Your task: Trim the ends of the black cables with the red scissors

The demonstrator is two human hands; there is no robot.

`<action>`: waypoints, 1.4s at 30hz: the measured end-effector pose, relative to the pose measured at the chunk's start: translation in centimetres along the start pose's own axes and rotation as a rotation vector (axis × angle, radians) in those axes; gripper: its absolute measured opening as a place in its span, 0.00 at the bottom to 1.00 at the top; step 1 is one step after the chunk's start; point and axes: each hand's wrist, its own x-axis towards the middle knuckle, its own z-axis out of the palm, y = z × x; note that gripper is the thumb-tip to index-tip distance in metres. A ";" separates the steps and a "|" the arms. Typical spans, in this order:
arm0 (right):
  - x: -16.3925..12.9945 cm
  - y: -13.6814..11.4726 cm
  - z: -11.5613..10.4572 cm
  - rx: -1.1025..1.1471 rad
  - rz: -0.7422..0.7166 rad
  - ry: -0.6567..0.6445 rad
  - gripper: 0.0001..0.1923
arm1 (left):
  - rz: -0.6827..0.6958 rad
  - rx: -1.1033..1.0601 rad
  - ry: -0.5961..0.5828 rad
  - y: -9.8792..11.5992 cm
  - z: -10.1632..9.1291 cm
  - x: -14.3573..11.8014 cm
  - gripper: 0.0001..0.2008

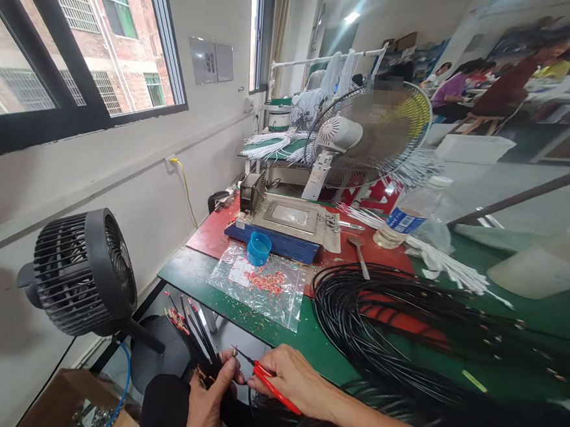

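1. Far left, off the tabletop: black fan [83, 271] on its stand beside the wall, a cardboard box [64, 400] on the floor below it. Nothing here in the way of the hands.
2. Below the near edge of the tabletop: left hand [208, 400] closed around a bunch of black wires [193, 334], thumb and fingers pressed together on the bundle, the red-tipped ends fanning up and to the left. Best kept tight and low on the bundle, so that one end stands clear of the rest.
3. Just right of it: right hand [293, 380] pinching red-handled tweezers [270, 385], tip pointed left at a single wire end between the two hands. Looks like picking at or trimming one tip; steady tip and short strokes advised, wrist braced against the near edge.
4. On the tabletop beyond, near its left edge: clear plastic bag [260, 286] spread flat with red scraps on it, blue cup [259, 247] at its far side, touching a flat grey machine [287, 223]. Scraps best dropped onto the bag.
5. Right of the bag: large coil of black cable [404, 326] filling the near right part of the tabletop, loops close to the right forearm; snagging likely if the elbow swings.
6. Farther right: water bottle [406, 215], white fan [368, 138] behind.
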 end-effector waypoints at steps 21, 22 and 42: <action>2.1 -0.6 1.9 0.897 0.049 -0.060 0.24 | 0.016 -0.137 -0.033 -0.4 0.0 -0.5 0.14; 1.9 -0.6 2.0 0.850 0.045 -0.044 0.23 | 0.010 -0.150 -0.008 -0.3 0.0 -0.5 0.15; 1.6 -1.6 2.0 1.188 0.158 -0.151 0.25 | -0.008 -0.170 -0.196 0.0 -0.1 -0.9 0.10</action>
